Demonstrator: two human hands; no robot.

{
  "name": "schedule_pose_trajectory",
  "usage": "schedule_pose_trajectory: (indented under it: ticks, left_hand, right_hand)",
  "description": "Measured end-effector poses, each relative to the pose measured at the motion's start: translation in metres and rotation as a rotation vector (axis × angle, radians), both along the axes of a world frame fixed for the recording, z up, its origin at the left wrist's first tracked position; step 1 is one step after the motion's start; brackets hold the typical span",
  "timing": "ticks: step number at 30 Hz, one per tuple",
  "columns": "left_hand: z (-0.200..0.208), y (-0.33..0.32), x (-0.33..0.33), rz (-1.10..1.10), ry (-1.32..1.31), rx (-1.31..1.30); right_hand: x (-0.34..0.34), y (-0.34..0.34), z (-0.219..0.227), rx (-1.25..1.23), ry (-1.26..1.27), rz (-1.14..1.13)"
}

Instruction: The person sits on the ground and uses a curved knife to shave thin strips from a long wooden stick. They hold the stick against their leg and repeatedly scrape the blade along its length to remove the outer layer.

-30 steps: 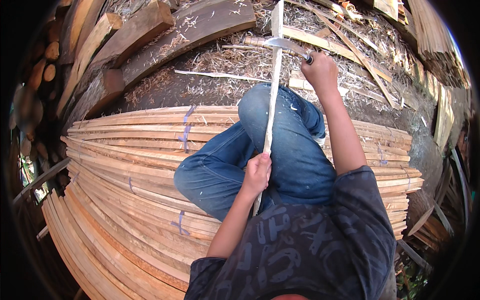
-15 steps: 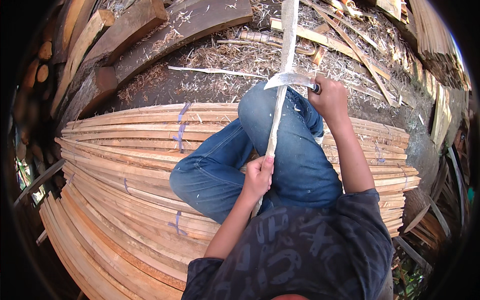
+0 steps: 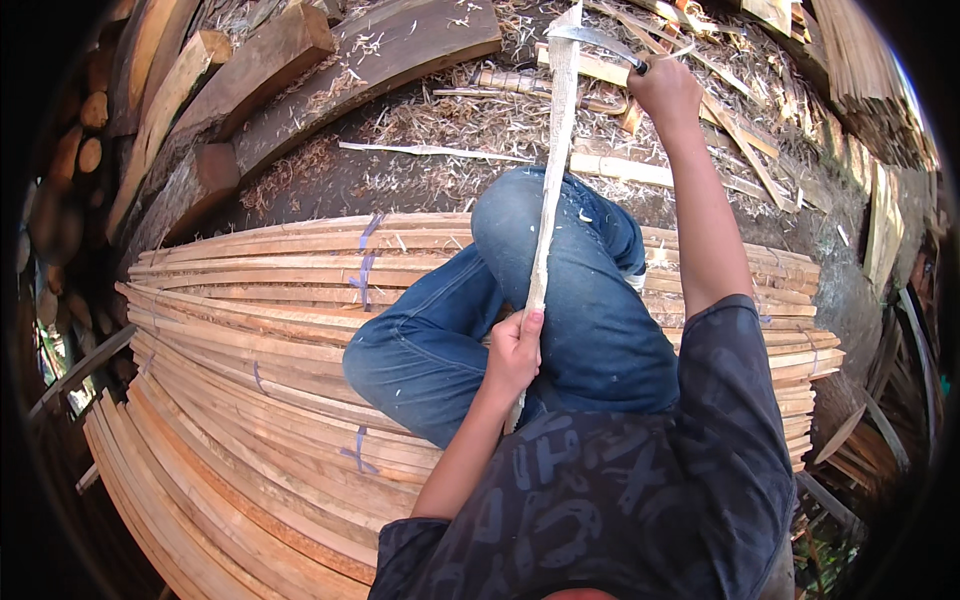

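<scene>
Hand positions on a wooden strip with a curved knife

The left hand (image 3: pixel 515 352) is closed around the lower part of a pale wooden strip (image 3: pixel 549 215), whose near end shows below the fist, close to the dark shirt (image 3: pixel 590 490). The strip runs away from the body across jeans-clad legs (image 3: pixel 590 320) and reaches beyond the far edge of the bundled slats (image 3: pixel 250 440). The right hand (image 3: pixel 668 92), also beyond that far edge, grips the dark handle of a curved knife (image 3: pixel 600 43); the blade crosses the strip near its far end, though contact between them cannot be told. Purple ties (image 3: pixel 362 282) bind the slats left of the legs. Past the slats' far edge, shavings (image 3: pixel 440 122) litter the ground around a thin strip (image 3: pixel 430 151), and a thick curved timber (image 3: pixel 370 78) lies at upper left.
</scene>
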State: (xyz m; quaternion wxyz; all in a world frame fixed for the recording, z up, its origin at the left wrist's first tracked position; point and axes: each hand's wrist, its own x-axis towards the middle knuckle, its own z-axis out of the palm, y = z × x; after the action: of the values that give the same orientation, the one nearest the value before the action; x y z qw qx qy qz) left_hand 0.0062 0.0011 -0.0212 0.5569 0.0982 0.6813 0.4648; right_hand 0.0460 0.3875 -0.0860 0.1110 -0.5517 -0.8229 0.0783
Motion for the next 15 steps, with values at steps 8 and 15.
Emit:
schedule_pose_trajectory:
  ticks: [8,15]
  left_hand:
    - [0.000,0.000,-0.004,-0.002,-0.139,-0.018]
    - [-0.006,-0.005,-0.009,-0.020,-0.289,0.045]
  right_hand:
    - [0.002,-0.065,0.027,-0.104,0.343,0.134]
    - [0.015,-0.103,0.014,-0.088,0.324,0.393]
